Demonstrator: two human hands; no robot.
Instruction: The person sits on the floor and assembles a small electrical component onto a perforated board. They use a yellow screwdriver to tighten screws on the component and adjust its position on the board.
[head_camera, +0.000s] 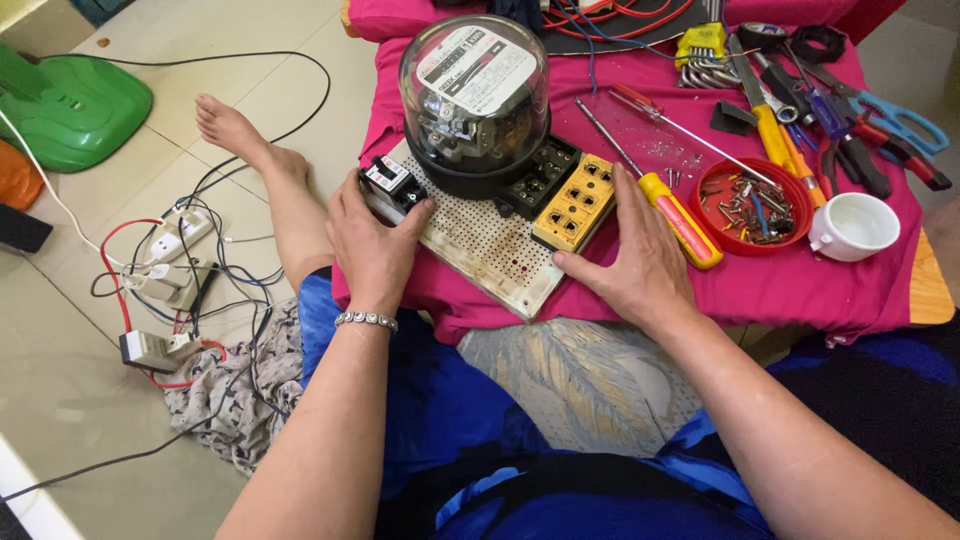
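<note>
two hands rest on a perforated white board (487, 250) that lies on a pink cloth (800, 285) over a low table. far left on the tiled floor sits a green plastic shape (75, 105), and nearer the person a tangle of black, white and red cables (165, 275) runs among small white adapters. a bare foot (232, 128) stretches out beside the table.

the left hand (372, 245), with a beaded bracelet (366, 320) at the wrist, lies flat with fingers loose over the board's left corner; its fingertips touch a small black breaker (393, 186) mounted there, without closing round it. just right of the breaker, on the board, stands a meter under a clear glass dome (474, 95), then a black terminal block (540, 177) and a yellow socket block (577, 200).

the right hand (638, 260) is spread open, palm down, pressing the board's right edge beside the yellow block, grasping nothing. touching its far side lies a screwdriver with a yellow and red handle (680, 215). further right come a red dish of screws (752, 205), a white cup (855, 227), and at the back a heap of pliers, cutters and other tools (830, 120).
</note>
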